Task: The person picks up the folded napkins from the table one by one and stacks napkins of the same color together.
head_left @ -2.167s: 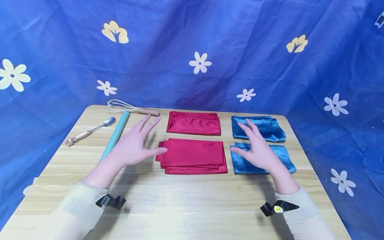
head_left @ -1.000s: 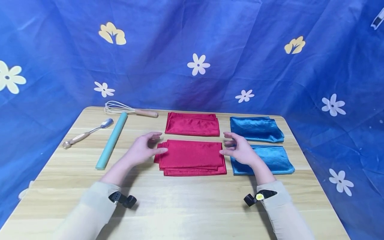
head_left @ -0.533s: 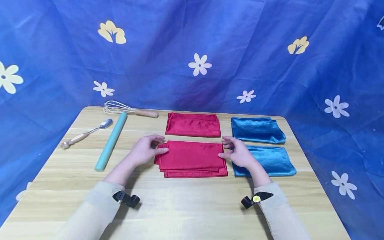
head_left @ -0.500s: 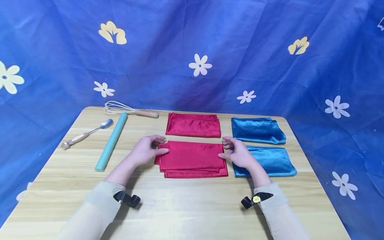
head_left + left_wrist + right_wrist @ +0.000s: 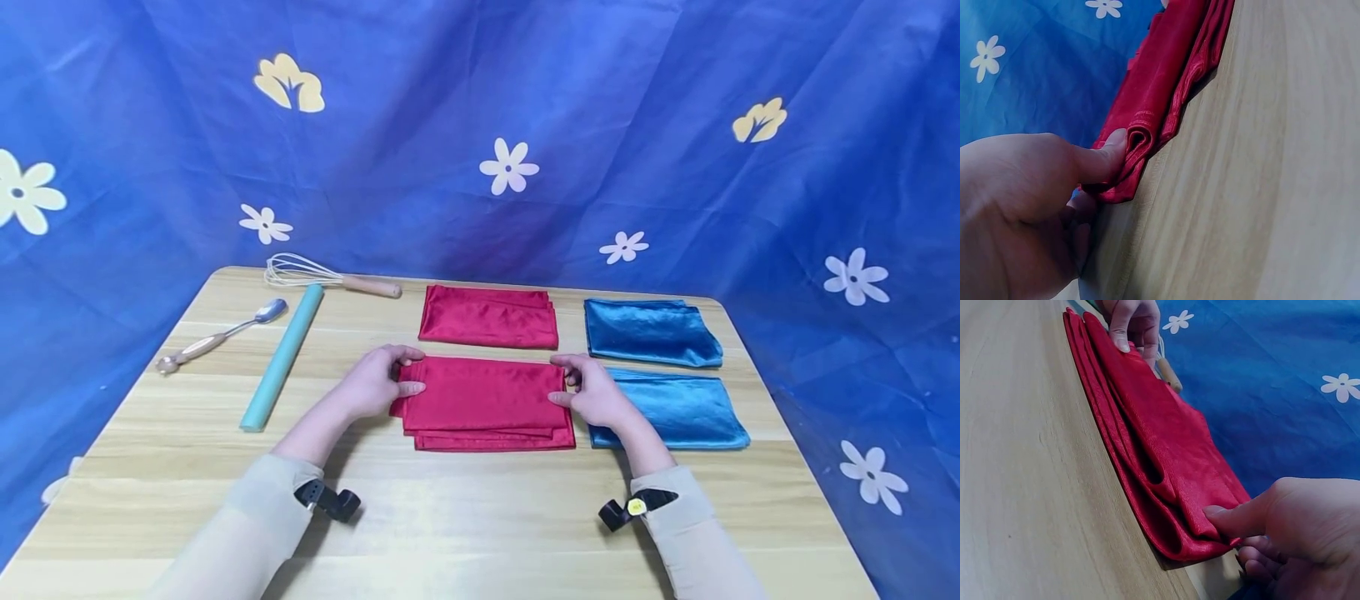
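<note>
A folded red satin cloth (image 5: 487, 400), stacked in several layers, lies at the middle of the table. My left hand (image 5: 375, 385) pinches its left end, the thumb (image 5: 1113, 150) on top and the other fingers below, partly hidden. At the opposite end, my right hand (image 5: 597, 393) grips the right edge between thumb (image 5: 1229, 517) and curled fingers. In the right wrist view the near folds gape into loops. Behind this cloth lies another folded red cloth (image 5: 487, 318).
Two folded blue cloths (image 5: 654, 332) (image 5: 678, 410) lie at the right, the front one beside my right hand. On the left are a whisk (image 5: 367, 286), a teal rod (image 5: 282, 358) and a metal scoop with a light handle (image 5: 202, 345). A blue flowered curtain (image 5: 420, 167) surrounds the wooden table (image 5: 480, 517).
Both hands have come down and inward from above the table, the right one from over the blue cloths, and now pinch the two ends of the front red cloth.
</note>
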The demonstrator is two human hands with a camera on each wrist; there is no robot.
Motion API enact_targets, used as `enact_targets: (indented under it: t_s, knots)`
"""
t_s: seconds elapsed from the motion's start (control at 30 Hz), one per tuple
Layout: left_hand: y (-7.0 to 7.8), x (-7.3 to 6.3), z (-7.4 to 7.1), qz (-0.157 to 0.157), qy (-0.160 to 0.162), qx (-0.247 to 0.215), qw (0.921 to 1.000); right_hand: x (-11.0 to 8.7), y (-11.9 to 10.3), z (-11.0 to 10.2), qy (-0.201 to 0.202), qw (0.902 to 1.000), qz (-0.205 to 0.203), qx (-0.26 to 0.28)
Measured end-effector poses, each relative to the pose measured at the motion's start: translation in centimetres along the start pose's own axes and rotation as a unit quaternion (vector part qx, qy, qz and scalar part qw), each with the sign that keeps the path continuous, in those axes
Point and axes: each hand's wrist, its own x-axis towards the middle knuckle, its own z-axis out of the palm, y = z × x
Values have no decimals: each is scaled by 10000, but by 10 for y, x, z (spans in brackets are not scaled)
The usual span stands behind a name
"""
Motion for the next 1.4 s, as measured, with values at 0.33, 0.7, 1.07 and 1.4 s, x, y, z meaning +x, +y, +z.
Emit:
enact_targets:
  t_s: [0.33,0.7,1.07,1.4]
  knots:
    - [-2,2,-3,-110,-58,6,9999,1,-6,-2,-72,9997,-96,-231]
    - [-1,1,-13,111,-200,68,9997,1,-8,-6,-104,9995,-93,-282]
    - [3,3,-12,113,-358,272,9989,3,-11,-3,-134,9994,4,-305]
    - [1,4,-14,78,-404,235,9989,0,-11,-8,-170,9990,-180,-367]
